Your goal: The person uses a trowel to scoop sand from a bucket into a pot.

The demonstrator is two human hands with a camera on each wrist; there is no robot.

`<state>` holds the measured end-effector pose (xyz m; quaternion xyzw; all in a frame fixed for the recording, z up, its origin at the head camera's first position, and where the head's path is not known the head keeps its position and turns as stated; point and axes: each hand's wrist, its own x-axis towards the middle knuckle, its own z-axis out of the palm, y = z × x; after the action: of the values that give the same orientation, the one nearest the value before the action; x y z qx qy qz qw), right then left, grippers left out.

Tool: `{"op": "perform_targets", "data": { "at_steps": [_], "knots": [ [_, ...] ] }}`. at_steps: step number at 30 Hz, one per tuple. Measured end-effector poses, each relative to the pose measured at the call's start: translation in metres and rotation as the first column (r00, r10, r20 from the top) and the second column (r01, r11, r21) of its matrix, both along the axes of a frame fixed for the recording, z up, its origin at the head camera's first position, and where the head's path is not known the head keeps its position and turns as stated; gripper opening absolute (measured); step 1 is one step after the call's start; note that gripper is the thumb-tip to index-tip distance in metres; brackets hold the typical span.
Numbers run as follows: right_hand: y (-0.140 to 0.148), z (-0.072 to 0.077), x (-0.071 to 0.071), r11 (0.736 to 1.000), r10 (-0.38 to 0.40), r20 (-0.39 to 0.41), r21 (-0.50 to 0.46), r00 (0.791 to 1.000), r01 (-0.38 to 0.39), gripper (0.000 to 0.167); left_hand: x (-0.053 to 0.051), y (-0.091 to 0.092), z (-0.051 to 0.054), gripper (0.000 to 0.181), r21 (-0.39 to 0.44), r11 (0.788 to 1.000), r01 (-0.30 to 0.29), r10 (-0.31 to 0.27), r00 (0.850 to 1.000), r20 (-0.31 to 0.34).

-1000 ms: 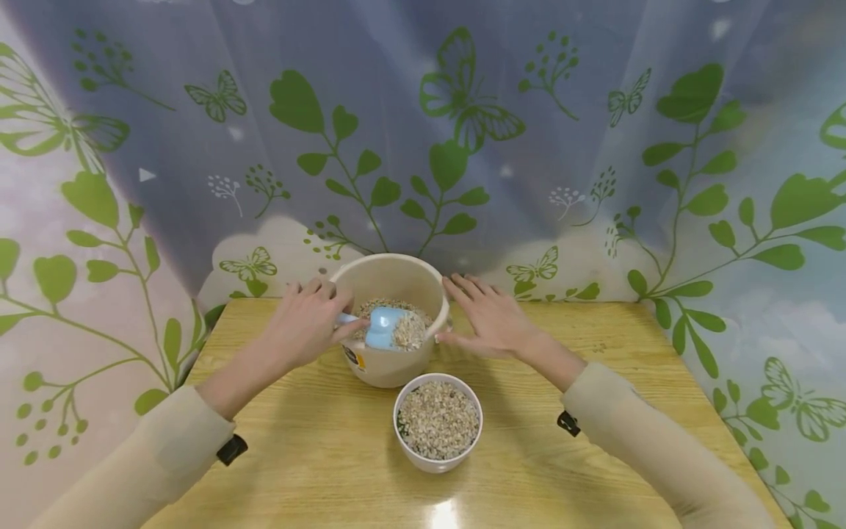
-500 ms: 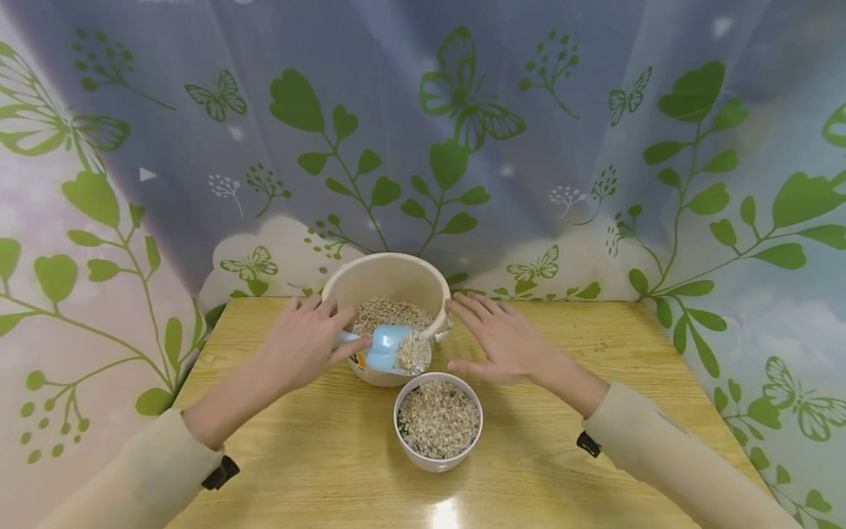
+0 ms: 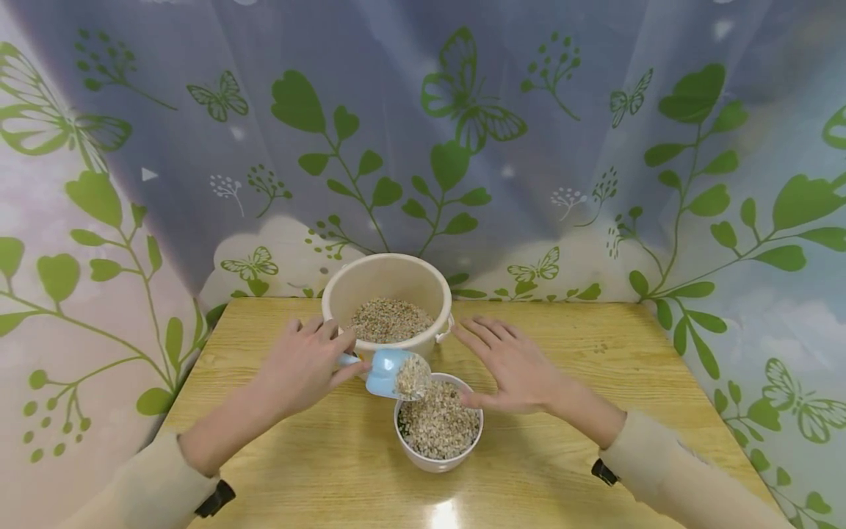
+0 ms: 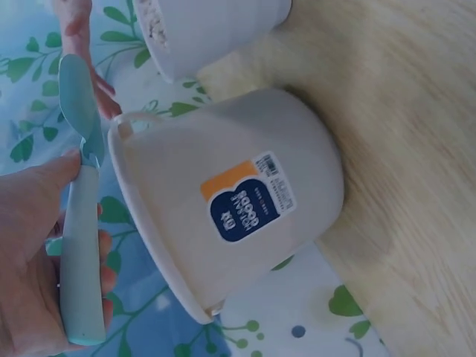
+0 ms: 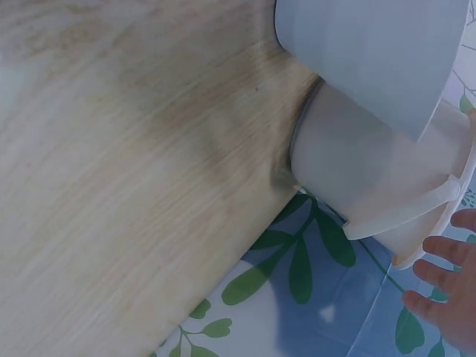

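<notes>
My left hand [image 3: 307, 364] grips the handle of a light blue scoop [image 3: 386, 372], its fingers curled round it in the left wrist view. A heap of pale grainy bits [image 3: 413, 376] fills the scoop's front end. The scoop hangs between a cream bucket [image 3: 390, 273] and a small white pot [image 3: 432, 464], its tip over the pot's far left rim. Similar grains lie in the bucket and nearly fill the pot. With fingers spread, my right hand [image 3: 515, 367] hovers at the right of both containers, holding nothing; its thumb is near the pot's rim.
Both containers stand on a wooden table [image 3: 562, 455]. A patterned curtain [image 3: 529, 198] with green leaves and butterflies hangs just behind the table's back edge. The bucket's white handle [image 5: 401, 212] hangs down its side in the right wrist view.
The left hand has lifted the loaded scoop out of the bucket and drawn it nearer, over the pot's edge. The right hand has left the bucket's rim and come down beside the pot.
</notes>
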<state>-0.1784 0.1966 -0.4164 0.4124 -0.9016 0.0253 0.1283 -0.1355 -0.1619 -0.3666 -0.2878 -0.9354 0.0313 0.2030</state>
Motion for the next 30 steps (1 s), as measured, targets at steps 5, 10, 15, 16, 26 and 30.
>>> {"op": "perform_targets", "data": {
  "at_steps": [5,10,15,16,26,30],
  "knots": [
    [0.004,-0.007,0.01,1.0,0.009,0.013,-0.006,1.0,-0.009,0.11,0.006,0.001,-0.008,0.042,-0.027,1.0,-0.001,0.002,1.0,0.024],
    [0.009,-0.015,0.018,1.0,0.005,0.025,0.006,1.0,-0.005,0.112,0.009,0.001,-0.014,0.047,-0.033,0.999,0.014,-0.014,1.0,-0.001],
    [0.012,-0.026,0.026,0.999,-0.039,0.028,0.019,0.999,0.039,0.109,0.011,0.002,-0.017,0.053,-0.054,0.999,0.003,-0.002,1.0,0.011],
    [0.013,-0.028,0.027,0.999,-0.047,0.027,0.019,0.999,0.047,0.109,0.011,0.002,-0.018,0.052,-0.059,0.998,0.001,0.0,1.0,0.018],
    [0.01,-0.043,0.036,0.997,-0.075,0.065,0.014,0.995,0.074,0.111,0.011,0.003,-0.025,0.044,-0.091,0.996,0.017,-0.022,0.998,-0.055],
    [0.009,-0.046,0.037,0.998,-0.066,0.077,0.024,0.995,0.064,0.109,0.012,0.002,-0.025,0.044,-0.095,0.995,0.023,-0.029,0.997,-0.065]
  ]
}}
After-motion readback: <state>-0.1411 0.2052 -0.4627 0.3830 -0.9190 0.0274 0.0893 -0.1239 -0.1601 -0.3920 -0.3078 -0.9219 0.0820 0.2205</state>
